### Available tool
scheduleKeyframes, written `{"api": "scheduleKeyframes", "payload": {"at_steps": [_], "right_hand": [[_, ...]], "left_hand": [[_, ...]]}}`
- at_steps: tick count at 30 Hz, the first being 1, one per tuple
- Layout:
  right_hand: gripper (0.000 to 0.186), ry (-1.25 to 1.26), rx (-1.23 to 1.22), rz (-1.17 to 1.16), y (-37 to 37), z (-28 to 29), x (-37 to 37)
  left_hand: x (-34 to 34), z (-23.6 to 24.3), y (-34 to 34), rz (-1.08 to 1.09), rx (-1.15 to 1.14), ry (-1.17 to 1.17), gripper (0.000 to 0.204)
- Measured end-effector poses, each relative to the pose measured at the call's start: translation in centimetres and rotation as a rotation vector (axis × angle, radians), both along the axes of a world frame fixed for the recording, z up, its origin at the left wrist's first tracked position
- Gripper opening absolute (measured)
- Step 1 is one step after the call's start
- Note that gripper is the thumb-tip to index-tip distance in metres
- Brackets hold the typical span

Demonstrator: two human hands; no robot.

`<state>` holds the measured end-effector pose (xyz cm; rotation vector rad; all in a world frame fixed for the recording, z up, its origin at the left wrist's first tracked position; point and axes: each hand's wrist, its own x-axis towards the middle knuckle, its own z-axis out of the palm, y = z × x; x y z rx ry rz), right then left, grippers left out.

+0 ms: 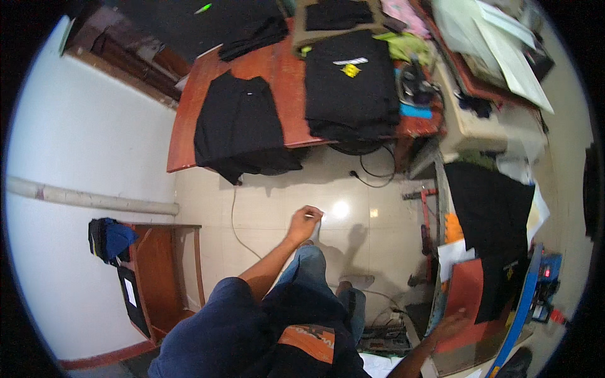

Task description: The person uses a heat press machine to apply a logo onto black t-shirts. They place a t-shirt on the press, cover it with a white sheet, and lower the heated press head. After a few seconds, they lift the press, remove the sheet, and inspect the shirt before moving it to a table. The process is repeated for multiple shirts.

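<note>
My left hand [305, 222] is raised over the tiled floor in front of me, its fingers pinched together. A small pale bit shows at the fingertips, too small to name. Low on the right, my right hand [452, 326] is over a red board [464, 283], beside a black garment [491, 214] that drapes along the bench. That hand is blurred, so its fingers do not show clearly. A blue bar [518, 312] runs along the board's right side.
Ahead stands a red table [293, 82] with a spread black shirt [242, 123] and a stack of folded black shirts [350, 82]. A clothes iron [416, 85] sits beside the stack. A wooden cabinet [164, 277] stands at left. A cable [234, 220] crosses the floor.
</note>
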<state>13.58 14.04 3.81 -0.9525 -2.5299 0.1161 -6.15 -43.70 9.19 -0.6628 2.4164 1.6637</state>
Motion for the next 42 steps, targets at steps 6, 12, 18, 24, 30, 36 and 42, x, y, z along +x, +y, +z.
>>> {"api": "scheduleKeyframes", "payload": {"at_steps": [6, 12, 18, 24, 30, 36, 42], "right_hand": [[0.028, 0.029, -0.955, 0.321, -34.0, -0.6, -9.7], [0.024, -0.037, -1.192, 0.681, -59.6, 5.2, -24.7], [0.036, 0.067, -0.786, 0.863, -72.6, 7.4, -39.6], [0.034, 0.134, -0.608, 0.958, -78.8, 9.6, -49.3], [0.03, -0.189, -0.9, 0.975, -73.7, 16.6, -35.5], [0.027, -0.011, -0.871, 0.782, -65.6, 22.4, -19.1], [0.024, -0.048, -0.693, 0.396, -58.4, 24.9, -6.5]], "left_hand": [[-9.5, 0.7, -20.8, 0.3, -0.311, 0.328, 0.022], [-26.2, 2.5, -33.9, 0.027, -0.776, 0.299, 0.038], [-38.0, 3.6, -37.1, -0.482, -1.065, 0.722, 0.044], [-35.6, 9.6, -36.9, -0.925, -0.588, 0.721, 0.026], [-27.9, 19.9, -39.2, -1.289, -0.51, 0.694, 0.031], [-22.6, 20.9, -32.1, -1.571, -0.28, 0.578, 0.019], [-18.0, 20.1, -22.4, -1.693, -0.419, 0.551, 0.021]]}}
